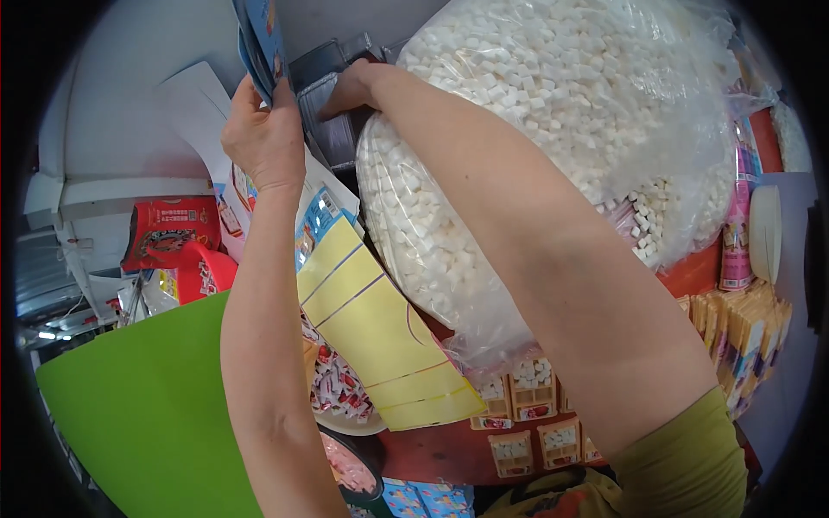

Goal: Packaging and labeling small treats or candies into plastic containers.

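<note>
My left hand (266, 138) is raised at the upper left, its thumb and fingers closed on the edge of some blue printed card packaging (262, 39). At the top, my right hand (347, 91) reaches across to a stack of grey, shiny trays (332, 129). Its fingers are in shadow and partly hidden, so their grip is unclear. My right forearm passes over a huge clear plastic bag (553, 112) full of small white cubes that look like marshmallows. Between my arms lies a yellow sheet (380, 328) with ruled lines.
A green panel (147, 406) stands at the left, with a red basin (203, 272) behind it. Small wrapped packets fill a bowl (345, 423) below the yellow sheet. Small boxes with white cubes (511, 453) sit on the red table (432, 457). Tan packs (743, 324) line the right.
</note>
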A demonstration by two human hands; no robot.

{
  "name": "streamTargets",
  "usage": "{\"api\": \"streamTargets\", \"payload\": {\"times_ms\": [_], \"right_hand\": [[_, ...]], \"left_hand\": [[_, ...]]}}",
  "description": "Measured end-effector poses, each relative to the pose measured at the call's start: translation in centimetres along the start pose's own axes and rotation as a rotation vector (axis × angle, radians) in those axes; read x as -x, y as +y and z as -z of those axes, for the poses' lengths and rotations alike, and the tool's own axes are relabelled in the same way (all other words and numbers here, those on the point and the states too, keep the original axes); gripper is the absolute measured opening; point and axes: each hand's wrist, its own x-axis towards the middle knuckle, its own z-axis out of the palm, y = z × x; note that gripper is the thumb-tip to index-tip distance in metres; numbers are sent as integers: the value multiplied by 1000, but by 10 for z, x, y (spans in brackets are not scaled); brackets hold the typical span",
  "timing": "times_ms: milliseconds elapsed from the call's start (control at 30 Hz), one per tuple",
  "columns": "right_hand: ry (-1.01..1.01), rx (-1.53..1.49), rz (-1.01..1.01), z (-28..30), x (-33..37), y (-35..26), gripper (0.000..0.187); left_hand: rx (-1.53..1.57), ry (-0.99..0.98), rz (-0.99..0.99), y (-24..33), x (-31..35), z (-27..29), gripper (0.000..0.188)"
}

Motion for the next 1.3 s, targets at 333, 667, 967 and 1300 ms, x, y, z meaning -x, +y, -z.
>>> {"api": "streamTargets", "payload": {"times_ms": [333, 667, 967, 1300], "right_hand": [[256, -466, 53, -20, 0, 25, 104], [991, -560, 383, -25, 54, 18, 78], [1002, -1121, 779, 70, 177, 39, 79], [886, -1121, 613, 81, 279, 138, 57]], "left_hand": [[88, 25, 25, 5, 3, 2, 19], [-50, 50, 23, 3, 2, 2, 19], [-294, -87, 3, 23, 22, -22, 30], [331, -359, 248, 14, 73, -7, 32]]}}
